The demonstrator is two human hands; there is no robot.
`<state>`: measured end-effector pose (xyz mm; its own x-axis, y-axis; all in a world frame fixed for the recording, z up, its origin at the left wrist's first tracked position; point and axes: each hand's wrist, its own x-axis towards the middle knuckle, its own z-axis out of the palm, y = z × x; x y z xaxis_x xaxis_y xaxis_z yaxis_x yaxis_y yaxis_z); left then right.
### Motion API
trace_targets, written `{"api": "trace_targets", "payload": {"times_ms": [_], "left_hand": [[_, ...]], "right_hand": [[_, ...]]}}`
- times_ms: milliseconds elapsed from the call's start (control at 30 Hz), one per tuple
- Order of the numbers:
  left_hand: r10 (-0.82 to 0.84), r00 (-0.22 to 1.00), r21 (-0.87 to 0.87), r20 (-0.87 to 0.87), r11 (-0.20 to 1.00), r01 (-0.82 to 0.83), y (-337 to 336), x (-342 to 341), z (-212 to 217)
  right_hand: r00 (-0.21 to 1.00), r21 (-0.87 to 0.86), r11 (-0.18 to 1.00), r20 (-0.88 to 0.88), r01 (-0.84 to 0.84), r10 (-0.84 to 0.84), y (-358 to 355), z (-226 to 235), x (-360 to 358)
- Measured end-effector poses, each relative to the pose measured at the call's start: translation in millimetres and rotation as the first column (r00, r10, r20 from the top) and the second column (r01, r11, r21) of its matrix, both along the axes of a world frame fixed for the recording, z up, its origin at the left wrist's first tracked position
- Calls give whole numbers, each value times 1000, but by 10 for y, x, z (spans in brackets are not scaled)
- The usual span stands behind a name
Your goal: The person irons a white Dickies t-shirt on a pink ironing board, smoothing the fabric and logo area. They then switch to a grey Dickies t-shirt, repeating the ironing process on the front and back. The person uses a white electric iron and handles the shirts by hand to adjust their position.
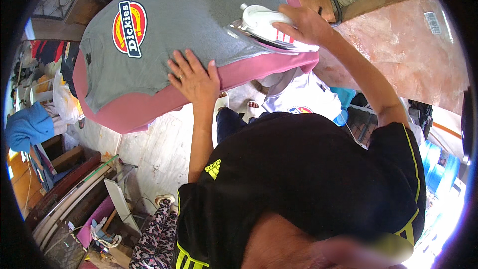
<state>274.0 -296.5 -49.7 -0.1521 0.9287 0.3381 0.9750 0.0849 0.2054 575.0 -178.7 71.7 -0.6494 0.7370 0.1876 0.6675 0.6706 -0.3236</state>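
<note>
A grey T-shirt [194, 15] with a printed badge lies spread over a pink-covered ironing board [124, 111]. My right hand [304, 24] is wrapped round the handle of a white clothes iron [259, 20], near the board's right end. The iron's soleplate sits on the grey cloth beside the pink edge. My left hand [194, 77] lies flat on the shirt's near edge, fingers spread, partly over the pink cover. A white garment [304, 93] with a similar badge hangs below the board's right end.
A blue cloth [31, 125] and a plastic bag [67, 97] are at the left. Boards and odds and ends [74, 204] are piled at the lower left, beside another person's patterned trouser leg [158, 236]. A blue water bottle [440, 168] stands at the right.
</note>
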Motion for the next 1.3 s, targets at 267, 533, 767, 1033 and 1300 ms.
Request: {"api": "trace_targets", "payload": {"times_ms": [267,533,767,1033,1300], "left_hand": [[158,987,61,-29,986,-156,-251,-339,-110],[276,961,62,-13,959,-275,-359,-641,-137],[300,954,113,-4,948,-297,-313,-614,-183],[309,947,148,85,936,-319,-392,-653,-180],[360,892,225,273,878,-423,-605,-1480,5]], "right_hand": [[982,91,993,170,72,-87,1397,88,-376],[999,4,1000,48,-26,26,397,-150,-360],[942,-228,926,82,-300,325,265,160,-307],[948,-132,938,-39,-319,317,125,101,-1831],[941,-71,939,-48,-337,334,142,0,-1961]]}}
